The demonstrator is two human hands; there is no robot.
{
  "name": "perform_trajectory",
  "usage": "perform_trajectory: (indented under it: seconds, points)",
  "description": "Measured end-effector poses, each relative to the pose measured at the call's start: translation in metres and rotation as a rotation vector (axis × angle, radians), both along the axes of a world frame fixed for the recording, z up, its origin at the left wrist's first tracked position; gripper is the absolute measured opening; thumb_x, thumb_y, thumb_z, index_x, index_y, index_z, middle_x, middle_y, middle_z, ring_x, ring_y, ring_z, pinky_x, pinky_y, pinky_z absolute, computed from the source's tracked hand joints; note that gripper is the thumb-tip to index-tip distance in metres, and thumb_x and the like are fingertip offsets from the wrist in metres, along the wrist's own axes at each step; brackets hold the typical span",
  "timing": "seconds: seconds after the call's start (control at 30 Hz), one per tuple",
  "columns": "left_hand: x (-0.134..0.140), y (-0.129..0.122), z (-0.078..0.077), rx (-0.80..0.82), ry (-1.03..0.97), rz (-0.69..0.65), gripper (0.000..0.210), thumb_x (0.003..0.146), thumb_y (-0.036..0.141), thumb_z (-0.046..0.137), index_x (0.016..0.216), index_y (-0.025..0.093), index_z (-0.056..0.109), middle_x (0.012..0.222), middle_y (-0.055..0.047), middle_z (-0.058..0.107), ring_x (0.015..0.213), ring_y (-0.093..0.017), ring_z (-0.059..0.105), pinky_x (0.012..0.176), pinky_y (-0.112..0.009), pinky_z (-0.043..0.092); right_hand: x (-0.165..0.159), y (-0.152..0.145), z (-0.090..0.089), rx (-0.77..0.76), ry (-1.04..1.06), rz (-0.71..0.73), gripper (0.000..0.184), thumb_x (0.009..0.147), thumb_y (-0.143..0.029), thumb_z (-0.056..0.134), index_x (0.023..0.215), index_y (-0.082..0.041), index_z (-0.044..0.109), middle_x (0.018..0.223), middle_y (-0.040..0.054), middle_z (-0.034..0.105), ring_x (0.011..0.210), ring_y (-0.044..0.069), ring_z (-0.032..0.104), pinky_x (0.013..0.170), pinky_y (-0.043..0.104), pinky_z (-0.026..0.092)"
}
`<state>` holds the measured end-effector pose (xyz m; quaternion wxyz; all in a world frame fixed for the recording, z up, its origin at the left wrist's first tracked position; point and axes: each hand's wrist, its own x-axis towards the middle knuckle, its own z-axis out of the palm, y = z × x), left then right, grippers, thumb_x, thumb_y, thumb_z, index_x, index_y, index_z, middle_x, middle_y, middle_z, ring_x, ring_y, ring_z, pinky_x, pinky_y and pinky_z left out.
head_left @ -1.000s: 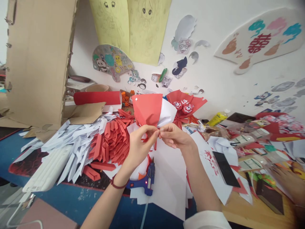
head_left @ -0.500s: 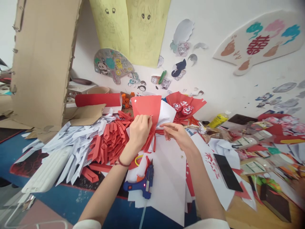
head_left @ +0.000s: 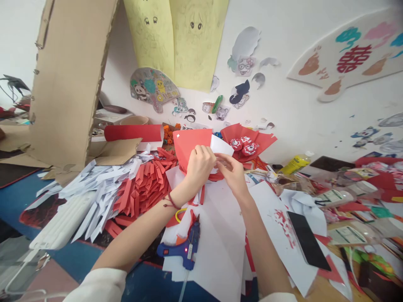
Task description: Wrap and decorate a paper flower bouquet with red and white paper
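Observation:
My left hand is closed with its fingers bent in front of a red paper sheet. What its fingertips pinch is hidden. Thumb and fingers of my right hand come together at the left fingertips, and anything between them is too small to make out. White paper shows behind the hands, beside the red sheet. Below lie white sheets and a blue glue gun with a lit red light. Yellow-handled scissors are partly covered by paper scraps.
Folded red strips and white strips are heaped at the left, near a white power strip. A red paper bouquet stands behind. A phone lies at right, and tall cardboard rises at left.
My left hand has moved right and slightly down across the red paper, up to my right fingertips. The right hand's fingers have drawn in. The view has shifted slightly.

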<state>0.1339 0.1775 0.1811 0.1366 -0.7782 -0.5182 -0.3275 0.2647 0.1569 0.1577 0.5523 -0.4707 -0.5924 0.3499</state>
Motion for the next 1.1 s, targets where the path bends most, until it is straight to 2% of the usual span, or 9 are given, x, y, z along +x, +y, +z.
perform_trajectory:
  seconds: [0.13,0.3,0.4,0.5,0.63,0.73,0.83,0.93,1.1]
  points:
    - [0.012,-0.001,0.007,-0.020,0.058,0.036,0.033,0.090,-0.003,0.038,0.077,0.009,0.066,0.073,-0.016,0.059,0.074,-0.029,0.051,0.059,-0.037,0.032,0.003,0.000,-0.001,0.018,0.042,0.002,0.030,0.084,-0.034,0.067,0.109,-0.019,0.068,0.105,0.0086,0.072,0.087,0.020,0.069,0.081,0.032,0.055]
    - [0.018,-0.002,0.012,-0.030,0.109,0.045,0.040,0.086,-0.008,0.035,0.069,0.013,0.064,0.069,-0.015,0.058,0.074,-0.029,0.048,0.060,-0.037,0.030,0.010,-0.003,-0.004,-0.023,0.035,-0.025,0.031,0.083,-0.036,0.066,0.109,-0.019,0.067,0.103,0.0080,0.073,0.076,0.018,0.068,0.075,0.032,0.055]
    - [0.007,-0.005,0.019,-0.033,0.107,0.047,0.034,0.085,-0.007,0.042,0.068,0.013,0.065,0.069,-0.014,0.059,0.074,-0.029,0.050,0.061,-0.037,0.030,0.014,-0.007,-0.003,-0.030,0.009,-0.060,0.030,0.083,-0.035,0.065,0.108,-0.018,0.069,0.099,0.0084,0.072,0.083,0.020,0.069,0.076,0.031,0.055]
    - [-0.019,-0.012,0.022,-0.020,0.073,0.058,0.028,0.086,-0.001,0.046,0.075,0.013,0.067,0.071,-0.014,0.062,0.074,-0.029,0.053,0.060,-0.037,0.031,0.016,-0.011,-0.003,-0.043,0.011,-0.092,0.031,0.083,-0.035,0.064,0.108,-0.017,0.069,0.100,0.0092,0.072,0.084,0.020,0.068,0.074,0.031,0.055]
    - [-0.057,-0.016,0.011,0.088,-0.108,-0.006,0.025,0.096,0.011,0.043,0.099,0.016,0.067,0.086,-0.010,0.070,0.082,-0.027,0.058,0.068,-0.038,0.037,0.020,-0.007,-0.007,0.050,-0.021,-0.166,0.029,0.084,-0.034,0.063,0.107,-0.018,0.069,0.099,0.0090,0.072,0.092,0.022,0.068,0.080,0.033,0.055]
    - [-0.071,-0.014,-0.005,0.118,-0.143,-0.081,0.021,0.098,0.016,0.045,0.105,0.019,0.064,0.092,-0.007,0.074,0.090,-0.026,0.059,0.078,-0.038,0.039,0.021,-0.001,-0.008,0.163,-0.067,-0.225,0.026,0.085,-0.032,0.062,0.105,-0.018,0.070,0.105,0.0095,0.072,0.098,0.022,0.067,0.084,0.034,0.055]
    - [-0.068,-0.011,-0.015,0.105,-0.124,-0.108,0.017,0.100,0.022,0.047,0.104,0.020,0.064,0.096,-0.006,0.073,0.091,-0.026,0.058,0.080,-0.039,0.037,0.018,0.001,-0.005,0.213,-0.150,-0.244,0.024,0.086,-0.031,0.060,0.104,-0.019,0.070,0.105,0.0092,0.071,0.095,0.021,0.067,0.083,0.033,0.055]
    - [-0.057,-0.009,-0.017,0.073,-0.068,-0.147,0.016,0.100,0.027,0.049,0.104,0.021,0.064,0.101,-0.008,0.071,0.094,-0.026,0.056,0.080,-0.040,0.036,0.010,-0.002,-0.003,0.225,-0.241,-0.241,0.024,0.087,-0.030,0.059,0.104,-0.019,0.072,0.104,0.0090,0.072,0.090,0.021,0.067,0.079,0.032,0.054]
    - [-0.041,-0.003,-0.010,0.024,-0.018,-0.157,0.014,0.098,0.025,0.050,0.102,0.020,0.063,0.103,-0.009,0.066,0.097,-0.027,0.054,0.080,-0.039,0.035,-0.004,-0.009,-0.011,0.092,-0.293,-0.225,0.021,0.085,-0.030,0.062,0.098,-0.018,0.074,0.091,0.0072,0.074,0.074,0.020,0.066,0.074,0.032,0.052]
